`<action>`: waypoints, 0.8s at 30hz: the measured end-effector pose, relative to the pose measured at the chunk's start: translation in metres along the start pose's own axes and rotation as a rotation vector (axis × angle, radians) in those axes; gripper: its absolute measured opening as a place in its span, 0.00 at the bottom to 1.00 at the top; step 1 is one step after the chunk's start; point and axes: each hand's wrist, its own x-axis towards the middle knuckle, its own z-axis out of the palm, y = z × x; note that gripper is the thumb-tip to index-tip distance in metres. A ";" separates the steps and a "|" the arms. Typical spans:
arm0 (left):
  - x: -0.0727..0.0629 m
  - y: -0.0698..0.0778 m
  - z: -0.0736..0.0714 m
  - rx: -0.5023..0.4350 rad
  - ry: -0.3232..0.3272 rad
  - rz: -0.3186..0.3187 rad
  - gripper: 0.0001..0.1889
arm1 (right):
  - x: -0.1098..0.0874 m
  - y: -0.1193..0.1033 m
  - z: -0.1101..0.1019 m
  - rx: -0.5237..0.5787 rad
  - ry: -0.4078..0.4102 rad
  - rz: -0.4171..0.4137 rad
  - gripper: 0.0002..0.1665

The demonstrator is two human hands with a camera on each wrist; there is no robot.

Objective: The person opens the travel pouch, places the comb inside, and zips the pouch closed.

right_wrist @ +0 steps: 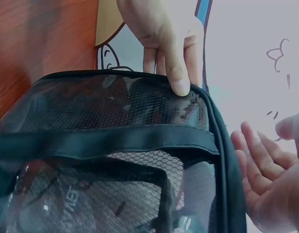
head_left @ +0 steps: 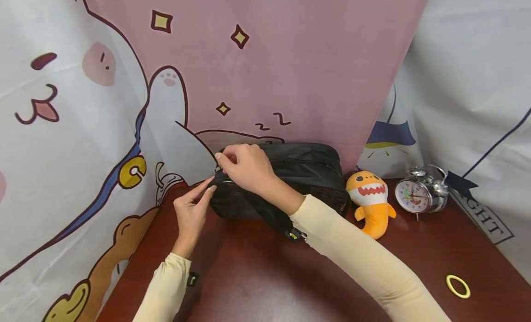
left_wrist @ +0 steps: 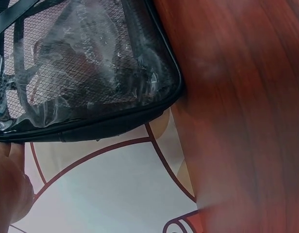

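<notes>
- Head view: the bag (head_left: 309, 152) stretches lengthwise rightward from the left hand (head_left: 191, 213).
- I see that hand pinching its corner (right_wrist: 205, 101).
- Right hand (head_left: 249, 167), thumb (right_wrist: 286, 129) apart from fingers, is nearer the zipper pull (head_left: 217, 169).

I count, from my remote station, one black bag with clear plastic panels (head_left: 304, 153), one orange-and-white plush shark (head_left: 375, 211), one round silver twin-bell alarm clock (head_left: 412, 196), one thin yellow ring (head_left: 452, 290) and one reddish-brown wooden table (head_left: 269, 276). I see two bare hands, one left hand (head_left: 192, 211) and one right hand (head_left: 249, 169), and three yellow four-pointed printed stars (head_left: 239, 36).
</notes>
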 end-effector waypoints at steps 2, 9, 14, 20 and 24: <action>0.001 -0.001 0.000 -0.001 0.002 0.013 0.12 | -0.007 0.000 -0.004 0.003 0.052 -0.038 0.20; 0.006 -0.006 0.002 0.032 0.001 0.070 0.13 | -0.047 0.009 -0.027 0.100 0.153 -0.087 0.11; 0.008 -0.004 0.002 0.045 -0.010 0.080 0.13 | -0.085 0.019 -0.047 0.159 0.159 -0.089 0.06; 0.007 -0.003 0.000 0.042 -0.006 0.078 0.12 | -0.131 0.038 -0.066 0.287 0.070 0.060 0.03; 0.007 -0.013 -0.001 0.046 -0.010 0.077 0.13 | -0.164 0.058 -0.077 0.393 0.033 0.201 0.03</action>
